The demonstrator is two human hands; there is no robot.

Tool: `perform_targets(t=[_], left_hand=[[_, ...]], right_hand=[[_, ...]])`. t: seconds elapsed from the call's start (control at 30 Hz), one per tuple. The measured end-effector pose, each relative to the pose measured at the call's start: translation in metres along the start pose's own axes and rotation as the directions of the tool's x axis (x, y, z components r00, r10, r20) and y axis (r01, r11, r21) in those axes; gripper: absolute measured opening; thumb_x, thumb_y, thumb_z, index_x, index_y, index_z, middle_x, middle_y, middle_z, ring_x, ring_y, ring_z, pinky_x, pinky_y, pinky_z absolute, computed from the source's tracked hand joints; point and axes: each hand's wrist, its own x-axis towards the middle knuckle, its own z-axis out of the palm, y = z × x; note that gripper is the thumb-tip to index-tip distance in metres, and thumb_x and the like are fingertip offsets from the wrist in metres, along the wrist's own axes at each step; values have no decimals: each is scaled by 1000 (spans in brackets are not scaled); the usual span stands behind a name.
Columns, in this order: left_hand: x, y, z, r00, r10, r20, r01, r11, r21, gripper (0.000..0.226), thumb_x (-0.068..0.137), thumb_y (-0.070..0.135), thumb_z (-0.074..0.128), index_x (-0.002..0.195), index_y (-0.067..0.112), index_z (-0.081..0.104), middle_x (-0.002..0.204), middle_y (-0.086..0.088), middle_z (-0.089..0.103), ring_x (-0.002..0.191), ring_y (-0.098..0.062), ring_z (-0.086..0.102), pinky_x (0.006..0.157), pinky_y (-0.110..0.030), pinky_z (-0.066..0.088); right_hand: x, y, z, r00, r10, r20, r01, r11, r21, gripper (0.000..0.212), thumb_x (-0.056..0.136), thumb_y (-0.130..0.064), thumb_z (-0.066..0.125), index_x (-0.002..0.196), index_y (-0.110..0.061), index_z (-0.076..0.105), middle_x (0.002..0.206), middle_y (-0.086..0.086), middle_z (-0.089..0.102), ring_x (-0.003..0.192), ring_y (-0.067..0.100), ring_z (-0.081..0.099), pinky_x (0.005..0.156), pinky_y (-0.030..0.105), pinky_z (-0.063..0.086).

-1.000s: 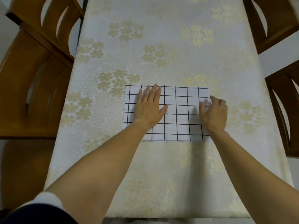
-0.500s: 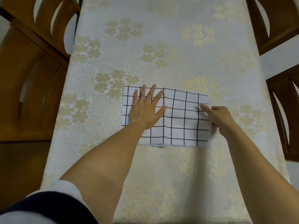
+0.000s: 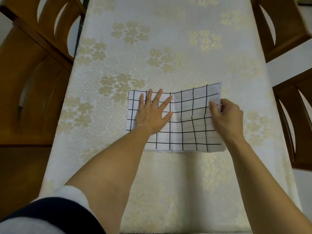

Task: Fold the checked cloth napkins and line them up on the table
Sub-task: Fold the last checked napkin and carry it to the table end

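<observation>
Now, with the left hand (image 3: 152,112) spread flat on the left half of the napkin (image 3: 187,119) mid-table and the right hand (image 3: 225,115) pinching its lifted right edge, I'd carry that edge squarely left, matching corners before pressing the crease.

A long table (image 3: 168,48) carries a cream floral tablecloth (image 3: 128,32). Wooden chairs stand at left (image 3: 33,73) and right (image 3: 293,115). Pale floor (image 3: 287,70) shows between the right chairs.
</observation>
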Motion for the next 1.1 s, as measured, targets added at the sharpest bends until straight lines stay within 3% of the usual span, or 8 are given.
perform_targets(t=[0.2,0.3,0.43,0.57,0.7,0.83,0.97,1.1], left_hand=[[1,0,-4,997,12,71,-12,1000,-5,68,99,72,2,159,42,-14,168,0,-22,154,-33,-21,122,-59,-13],[0,-9,-20,999,7,48,8,954,-299,63,106,61,14,163,35,2,171,2,-12,156,-25,-17,125,-49,-11],[-22,-33,-60,963,-234,-133,74,707,-704,48,110,40,32,153,22,43,164,0,32,155,-18,17,127,-40,15],[-45,-58,-88,966,-239,96,197,445,-873,51,108,52,29,141,24,57,138,3,62,125,-14,59,112,-39,43],[-58,-67,-92,930,-212,301,341,189,-921,57,105,62,24,124,26,63,118,1,70,105,-20,69,99,-43,55],[-65,-71,-71,891,-334,308,396,238,-887,54,106,58,30,143,24,51,142,0,57,131,-20,54,108,-36,44],[-67,-72,-55,869,-418,267,418,327,-848,41,101,27,61,140,21,50,115,4,62,104,-15,61,76,-23,51],[-64,-73,-49,861,-487,147,367,395,-842,41,98,15,64,137,23,53,109,4,62,96,-13,62,67,-15,45]], right_hand=[[-13,-43,9,993,-119,8,118,992,48,27,101,-22,49,81,-6,59,60,5,56,52,13,43,51,24,34],[-15,-66,21,985,-168,33,168,986,26,22,101,-20,46,87,-10,59,56,-8,45,47,8,41,46,16,33],[-23,-101,51,973,-222,68,225,974,-31,30,103,-21,41,124,-9,58,75,6,62,66,24,59,56,33,40],[-33,-134,89,961,-208,184,234,963,-131,42,102,-17,41,141,-3,41,85,10,61,77,34,54,62,36,34],[-40,-144,125,908,-214,360,238,971,-22,57,105,-25,41,155,-6,22,85,7,64,79,31,64,56,36,40],[-45,-120,132,854,-308,420,221,944,243,60,107,-28,42,160,-11,19,84,3,63,79,15,62,70,31,47],[-45,-70,129,900,-396,184,398,917,29,46,106,-15,44,151,-9,42,132,12,58,118,27,55,99,37,45],[-42,-34,138,833,-433,345,507,846,-163,51,107,-20,38,156,-9,32,163,12,30,151,38,22,123,50,23]])
